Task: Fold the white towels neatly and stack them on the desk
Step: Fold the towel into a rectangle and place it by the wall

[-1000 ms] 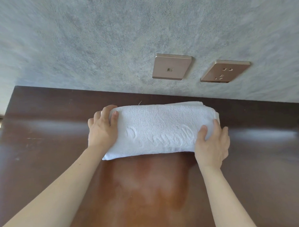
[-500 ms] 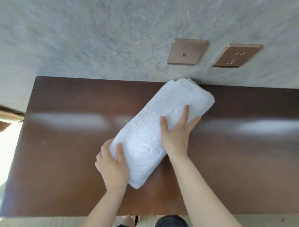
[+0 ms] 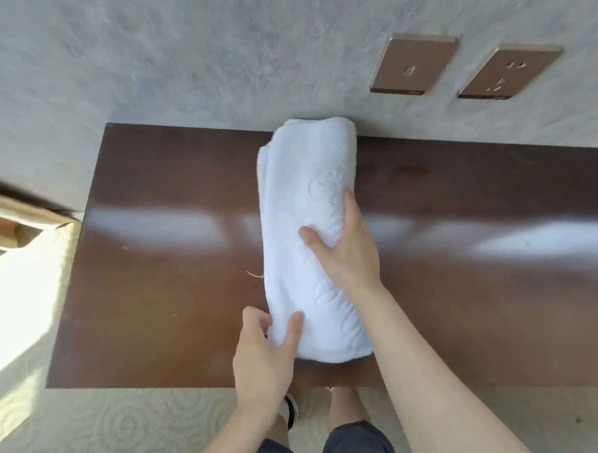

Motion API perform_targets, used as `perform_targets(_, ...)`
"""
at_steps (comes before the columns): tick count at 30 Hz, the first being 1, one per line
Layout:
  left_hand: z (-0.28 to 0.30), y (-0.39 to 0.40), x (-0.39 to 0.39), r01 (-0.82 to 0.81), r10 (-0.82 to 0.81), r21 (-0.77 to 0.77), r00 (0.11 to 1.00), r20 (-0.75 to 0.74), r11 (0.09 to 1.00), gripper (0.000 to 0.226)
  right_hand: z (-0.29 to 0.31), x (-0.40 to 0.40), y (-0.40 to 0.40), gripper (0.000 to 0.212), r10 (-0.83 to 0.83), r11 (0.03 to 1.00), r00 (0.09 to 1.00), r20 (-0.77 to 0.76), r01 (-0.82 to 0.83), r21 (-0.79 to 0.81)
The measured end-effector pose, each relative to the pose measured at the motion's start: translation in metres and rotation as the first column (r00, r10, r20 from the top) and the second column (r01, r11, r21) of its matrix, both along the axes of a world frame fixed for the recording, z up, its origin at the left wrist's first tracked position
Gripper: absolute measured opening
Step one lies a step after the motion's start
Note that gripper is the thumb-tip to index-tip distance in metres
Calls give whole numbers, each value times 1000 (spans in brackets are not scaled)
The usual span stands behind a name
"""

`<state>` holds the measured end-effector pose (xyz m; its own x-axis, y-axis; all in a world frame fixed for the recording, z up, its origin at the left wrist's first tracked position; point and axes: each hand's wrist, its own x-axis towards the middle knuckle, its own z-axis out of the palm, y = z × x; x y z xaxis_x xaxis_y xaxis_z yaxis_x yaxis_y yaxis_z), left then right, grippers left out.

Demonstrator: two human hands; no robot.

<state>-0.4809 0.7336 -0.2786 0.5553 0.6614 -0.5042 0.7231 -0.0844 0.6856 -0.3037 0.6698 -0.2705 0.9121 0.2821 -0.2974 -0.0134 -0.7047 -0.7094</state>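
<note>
Support surface: dark brown desk, glossy top, far edge flush against the wall. Pale glare bands run across the middle of the top. A few small light specks are visible left of centre.

Lying directly on it: one folded white towel, long axis running from the near edge to the far edge. Its far end touches the wall line; its near end stops just short of the desk's front edge. Embossed script shows on the upper face. A loose thread sticks out from the towel's left side onto the wood.
</note>
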Motion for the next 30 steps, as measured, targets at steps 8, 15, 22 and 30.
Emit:
perform_targets(8, 3, -19, 20, 423, -414, -227, 906, 89, 877, 25, 9, 5, 61, 70, 587, 800, 805, 82, -562, -211)
perform_targets(15, 21, 63, 50, 623, -590, -178, 781, 204, 762, 16, 10, 16, 48, 64, 514, 846, 844, 157, -467, -258)
perform_targets(22, 12, 130, 48, 297, -285, -28, 936, 207, 955, 9, 5, 28, 16, 85, 443, 828, 893, 82, -373, -419)
perform_targets(30, -1, 128, 76, 395, -537, 474, 818, 209, 787, 13, -3, 33, 21, 88, 471, 808, 878, 92, -386, -445)
